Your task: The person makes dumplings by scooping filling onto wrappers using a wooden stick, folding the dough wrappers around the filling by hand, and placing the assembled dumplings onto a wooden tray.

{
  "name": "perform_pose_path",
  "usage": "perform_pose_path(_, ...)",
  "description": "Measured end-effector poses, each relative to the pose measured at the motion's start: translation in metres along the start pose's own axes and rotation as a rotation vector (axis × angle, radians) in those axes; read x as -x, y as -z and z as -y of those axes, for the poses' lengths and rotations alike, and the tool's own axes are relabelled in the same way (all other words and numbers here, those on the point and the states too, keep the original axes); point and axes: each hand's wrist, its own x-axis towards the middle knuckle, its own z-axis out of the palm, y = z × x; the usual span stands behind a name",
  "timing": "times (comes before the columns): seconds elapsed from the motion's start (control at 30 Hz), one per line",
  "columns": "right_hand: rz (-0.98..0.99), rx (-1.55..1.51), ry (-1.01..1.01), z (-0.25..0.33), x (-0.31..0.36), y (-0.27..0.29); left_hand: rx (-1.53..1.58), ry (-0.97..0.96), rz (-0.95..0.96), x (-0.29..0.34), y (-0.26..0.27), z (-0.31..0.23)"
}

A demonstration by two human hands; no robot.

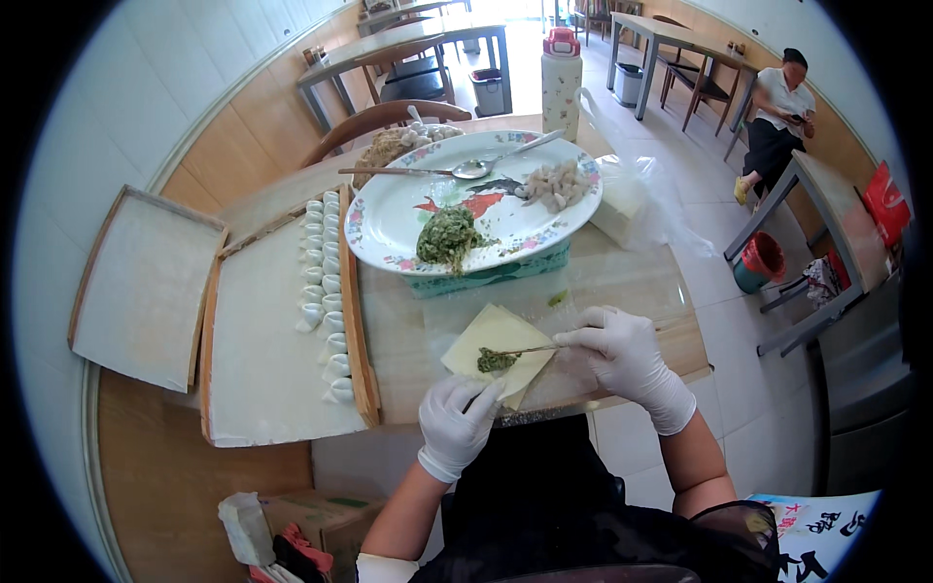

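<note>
My left hand [457, 426], in a white glove, pinches the near corner of the top wrapper on a stack of pale yellow square dough wrappers [476, 335]. In my gloved right hand [617, 358] is a thin stick [530, 349], its tip touching a small lump of green filling [498, 360] on that top wrapper. Just beyond, a large oval plate [374, 209] with a floral rim holds a mound of green filling [447, 236] and a heap of greyish chopped pieces [559, 186]. A metal spoon [474, 169] and a brown stick [398, 172] lie across the plate.
The plate rests on a teal box [491, 274]. Left of it, folded wontons [333, 321] line a wood-edged tray [277, 389]; another tray [146, 282] lies farther left. A bottle [561, 87] and plastic bag [646, 209] stand behind. Across the room sits a person [777, 117].
</note>
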Motion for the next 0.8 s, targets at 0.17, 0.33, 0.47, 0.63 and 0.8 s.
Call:
perform_pose_path(0.17,0.017,-0.054,0.033,0.000,0.004,-0.009,-0.020,0.029,0.003,-0.008,0.006,-0.009)
perform_pose_path(0.33,-0.020,-0.123,-0.027,0.001,0.006,-0.010,-0.038,0.103,0.145,-0.028,0.024,-0.016)
perform_pose_path(0.47,-0.123,-0.101,-0.077,-0.005,-0.001,-0.024,-0.030,0.200,0.184,-0.058,0.026,-0.013)
perform_pose_path(0.63,0.026,-0.066,-0.080,0.001,-0.001,-0.027,0.121,0.315,0.258,-0.074,0.010,0.023)
perform_pose_path(0.8,-0.012,-0.093,-0.074,0.005,0.008,-0.033,0.248,0.434,0.428,-0.067,0.001,0.028)
